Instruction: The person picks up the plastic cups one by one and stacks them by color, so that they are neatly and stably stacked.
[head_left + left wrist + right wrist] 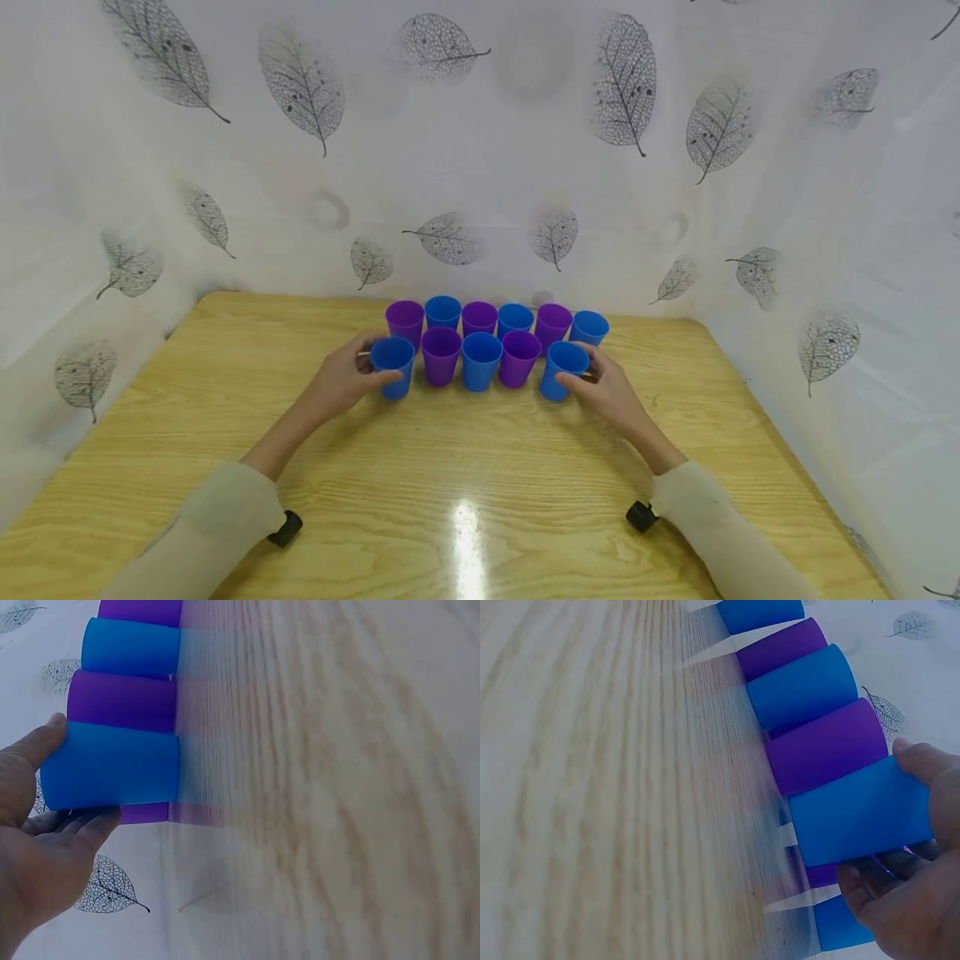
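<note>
My left hand (345, 380) grips the blue cup (393, 377) at the left end of the front row, thumb on the near side. In the left wrist view the thumb lies at this cup's rim and the fingers (96, 825) on its outer side. With my right hand (611, 392) I hold the blue cup (558, 380) at the front row's right end, thumb across its near side. Between them stand a purple cup (440, 360), a blue cup (480, 367) and another purple cup (517, 363), all upright with mouths up.
Behind is a second row of upright cups in alternating colours, from a purple cup (405, 317) on the left to a blue cup (589, 325) on the right. The wooden table (420, 500) reaches toward me. A leaf-printed white curtain (510, 167) encloses the back and sides.
</note>
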Demonstrator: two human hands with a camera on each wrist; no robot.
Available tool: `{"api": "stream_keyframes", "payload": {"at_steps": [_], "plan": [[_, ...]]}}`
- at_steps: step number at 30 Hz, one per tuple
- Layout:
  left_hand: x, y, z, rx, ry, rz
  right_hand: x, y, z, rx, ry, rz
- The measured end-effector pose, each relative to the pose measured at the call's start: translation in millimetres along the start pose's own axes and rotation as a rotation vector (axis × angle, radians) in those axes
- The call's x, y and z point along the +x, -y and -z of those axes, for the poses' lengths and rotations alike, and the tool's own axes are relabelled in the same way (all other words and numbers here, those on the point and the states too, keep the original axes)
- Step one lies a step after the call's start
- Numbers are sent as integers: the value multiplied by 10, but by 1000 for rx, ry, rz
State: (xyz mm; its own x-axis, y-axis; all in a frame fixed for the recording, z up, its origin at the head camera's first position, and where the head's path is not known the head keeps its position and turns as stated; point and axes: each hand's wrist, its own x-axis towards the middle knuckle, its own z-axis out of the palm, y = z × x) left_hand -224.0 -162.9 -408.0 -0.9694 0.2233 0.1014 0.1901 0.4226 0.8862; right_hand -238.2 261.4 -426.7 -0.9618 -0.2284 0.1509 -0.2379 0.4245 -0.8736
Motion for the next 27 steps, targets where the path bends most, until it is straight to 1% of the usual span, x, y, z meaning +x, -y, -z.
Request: {"api": "stream_keyframes", "payload": {"at_steps": [6,9,12,20,23,27], "plan": [[-85,10,2,45,19,21,-69,24,44,-18,-1,6],[-120,9,-9,61,20,16,-102,41,65,-42,-6,1],[-160,7,-23,52,23,5,-131,62,82,-45,-7,0],[-333,-11,-70,13,54,-39,-213,102,69,6,-2,2],[-379,-38,-85,-11,74,-40,-258,121,55,24,4,-3],[-410,-60,-89,-16,96,-8,-289,151,47,31,11,-1]]}}
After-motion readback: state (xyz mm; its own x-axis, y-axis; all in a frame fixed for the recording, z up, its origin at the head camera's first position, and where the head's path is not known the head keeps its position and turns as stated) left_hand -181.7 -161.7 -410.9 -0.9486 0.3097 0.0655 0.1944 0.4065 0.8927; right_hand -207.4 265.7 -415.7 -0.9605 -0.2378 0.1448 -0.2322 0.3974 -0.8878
